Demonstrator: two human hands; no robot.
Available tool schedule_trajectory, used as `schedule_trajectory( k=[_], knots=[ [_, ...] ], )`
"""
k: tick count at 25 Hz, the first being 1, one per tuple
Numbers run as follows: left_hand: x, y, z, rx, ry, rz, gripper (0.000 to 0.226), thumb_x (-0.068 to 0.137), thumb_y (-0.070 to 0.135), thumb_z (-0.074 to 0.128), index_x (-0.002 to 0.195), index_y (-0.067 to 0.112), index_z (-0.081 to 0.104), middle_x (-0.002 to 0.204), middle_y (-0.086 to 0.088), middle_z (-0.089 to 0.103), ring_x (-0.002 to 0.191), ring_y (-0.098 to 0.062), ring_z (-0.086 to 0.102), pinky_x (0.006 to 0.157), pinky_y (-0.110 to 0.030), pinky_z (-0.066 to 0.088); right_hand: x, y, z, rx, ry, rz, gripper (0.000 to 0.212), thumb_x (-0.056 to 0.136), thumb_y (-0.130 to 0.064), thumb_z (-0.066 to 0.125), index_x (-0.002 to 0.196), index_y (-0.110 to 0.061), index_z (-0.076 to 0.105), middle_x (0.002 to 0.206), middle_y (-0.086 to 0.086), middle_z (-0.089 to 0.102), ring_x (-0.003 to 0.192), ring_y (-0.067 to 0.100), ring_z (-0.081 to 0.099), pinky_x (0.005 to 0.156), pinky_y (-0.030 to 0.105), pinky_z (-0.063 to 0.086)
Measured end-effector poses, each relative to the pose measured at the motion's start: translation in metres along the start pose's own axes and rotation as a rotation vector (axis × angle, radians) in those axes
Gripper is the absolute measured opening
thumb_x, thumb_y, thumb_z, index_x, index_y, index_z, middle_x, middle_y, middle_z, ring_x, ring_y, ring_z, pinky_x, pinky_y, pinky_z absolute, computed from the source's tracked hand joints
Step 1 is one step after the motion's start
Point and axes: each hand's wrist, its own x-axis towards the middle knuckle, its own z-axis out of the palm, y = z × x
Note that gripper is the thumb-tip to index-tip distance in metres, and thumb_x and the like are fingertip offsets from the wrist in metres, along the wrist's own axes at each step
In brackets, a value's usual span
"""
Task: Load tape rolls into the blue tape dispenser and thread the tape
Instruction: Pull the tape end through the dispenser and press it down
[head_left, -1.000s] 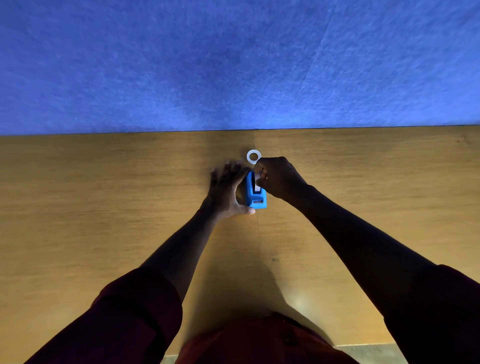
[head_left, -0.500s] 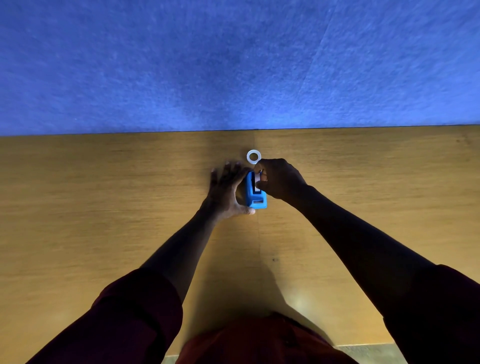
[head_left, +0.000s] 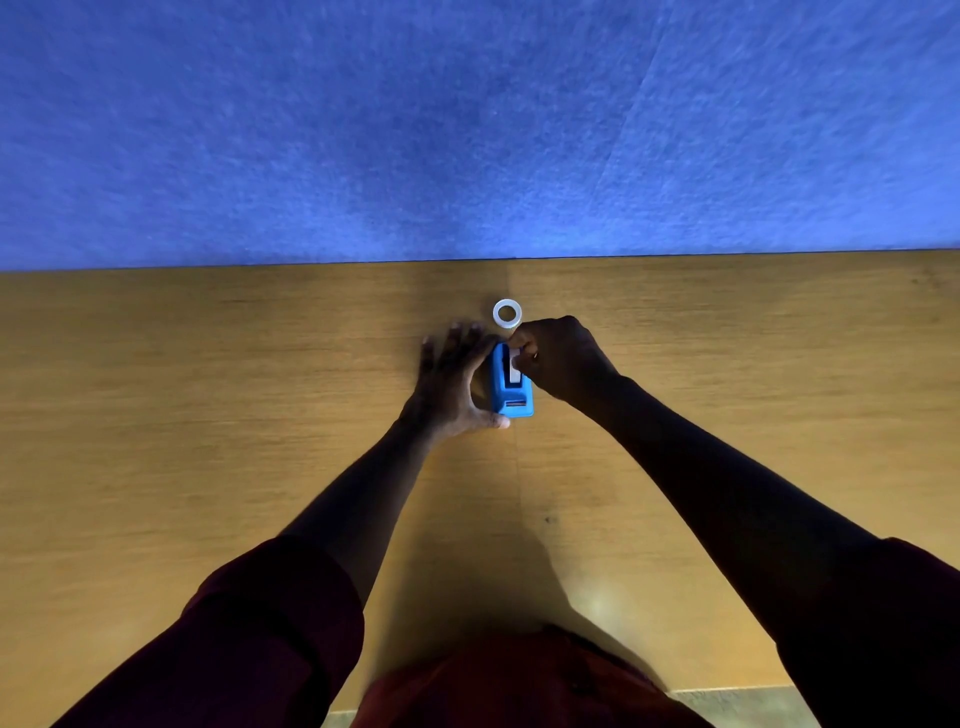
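A small blue tape dispenser (head_left: 510, 395) stands on the wooden table (head_left: 208, 415), its cutter end toward me. My left hand (head_left: 451, 387) holds it from the left, thumb at its near corner and fingers spread along its far side. My right hand (head_left: 558, 361) is pinched over the dispenser's top slot, where a pale tape roll (head_left: 515, 371) sits between the walls; the fingertips press on that roll. A second white tape roll (head_left: 507, 313) lies flat on the table just beyond the dispenser, untouched.
A blue felt wall (head_left: 467, 130) rises right behind the table's far edge. The table's near edge lies close to my body at the bottom. Dark red sleeves cover both upper arms.
Almost nothing differs; my right fingers have shifted slightly on the roll in the dispenser. The dispenser and the spare roll have stayed in place.
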Motion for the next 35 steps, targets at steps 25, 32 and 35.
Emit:
schedule_trajectory(
  k=[25, 32, 35],
  knots=[
    [0.000, -0.005, 0.007, -0.011, 0.043, 0.027, 0.125, 0.063, 0.061, 0.084, 0.159, 0.032, 0.010, 0.170, -0.006, -0.004, 0.155, -0.027, -0.013, 0.122, -0.059, -0.007, 0.003, 0.004, 0.006, 0.028, -0.013, 0.022, 0.020, 0.085, -0.013, 0.077, 0.104, -0.009, 0.074, 0.099, 0.006, 0.075, 0.088, 0.017, 0.071, 0.077, 0.033, 0.060],
    [0.002, -0.008, 0.011, -0.017, 0.053, 0.024, 0.128, 0.062, 0.063, 0.084, 0.157, 0.037, 0.002, 0.170, -0.005, -0.004, 0.151, -0.021, -0.020, 0.120, -0.057, -0.012, 0.007, 0.002, 0.004, -0.013, -0.009, 0.023, 0.012, 0.091, -0.017, 0.071, 0.099, -0.009, 0.075, 0.092, 0.004, 0.075, 0.080, 0.016, 0.072, 0.069, 0.027, 0.058],
    [0.003, -0.009, 0.012, -0.016, 0.061, 0.031, 0.128, 0.062, 0.063, 0.083, 0.158, 0.035, 0.004, 0.170, -0.005, -0.003, 0.150, -0.020, -0.021, 0.120, -0.057, -0.012, 0.010, 0.002, 0.002, -0.045, -0.018, 0.023, 0.011, 0.093, -0.018, 0.068, 0.095, -0.011, 0.076, 0.089, 0.004, 0.075, 0.076, 0.015, 0.070, 0.068, 0.027, 0.057]
  ],
)
